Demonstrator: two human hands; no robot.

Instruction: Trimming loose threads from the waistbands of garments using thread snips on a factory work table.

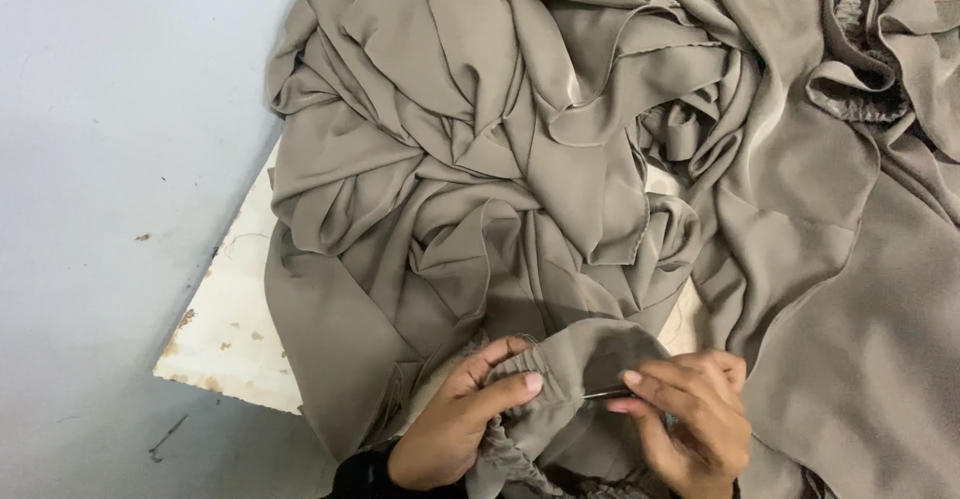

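A big heap of taupe-grey fabric (pixel 520 149) fills the middle and right of the head view, rumpled in many folds. At the bottom centre my left hand (pixel 465 419) pinches a gathered, ruffled edge of the fabric (pixel 575 359) between thumb and fingers. My right hand (pixel 695 419) grips the same edge from the right. A thin dark sliver, possibly a needle or small tool (pixel 605 393), shows between its thumb and forefinger; I cannot tell what it is.
A worn white board (pixel 235 309) with chipped, rust-stained edges lies under the cloth. A pale blue-grey floor (pixel 110 159) spreads to the left. A piece with a shirred band (pixel 865 109) lies at the upper right.
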